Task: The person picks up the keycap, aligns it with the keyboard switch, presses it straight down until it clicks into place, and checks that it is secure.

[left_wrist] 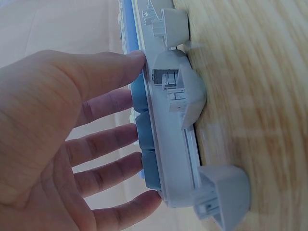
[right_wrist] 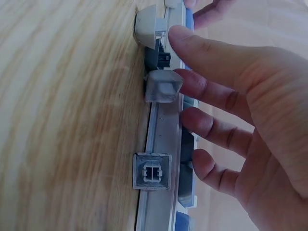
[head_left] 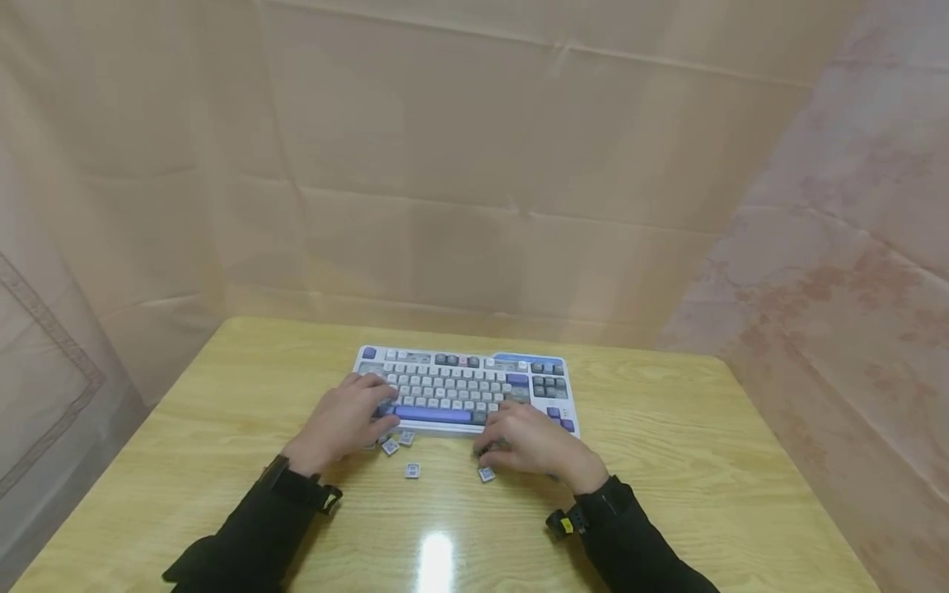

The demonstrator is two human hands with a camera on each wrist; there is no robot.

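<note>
A white keyboard (head_left: 432, 427) with grey, white and purple keycaps lies on the table. My left hand (head_left: 344, 420) rests at its lower left corner; in the left wrist view the thumb touches the front edge and the spread fingers lie by the blue-grey keys (left_wrist: 145, 130). My right hand (head_left: 530, 441) is at the lower right edge, its fingers bent loosely. In the right wrist view, its index fingertip is against or just behind a translucent grey keycap (right_wrist: 163, 86), with the thumb apart from it. A pale keycap (right_wrist: 146, 28) and a dark keycap (right_wrist: 152, 57) lie beside the thumb.
Several loose keycaps lie in front of the keyboard, among them an upturned keycap (head_left: 413, 470) and another keycap (head_left: 485, 474) by the right hand. The wooden table (head_left: 667, 461) extends around the keyboard. A beige curtain (head_left: 460, 165) hangs behind it.
</note>
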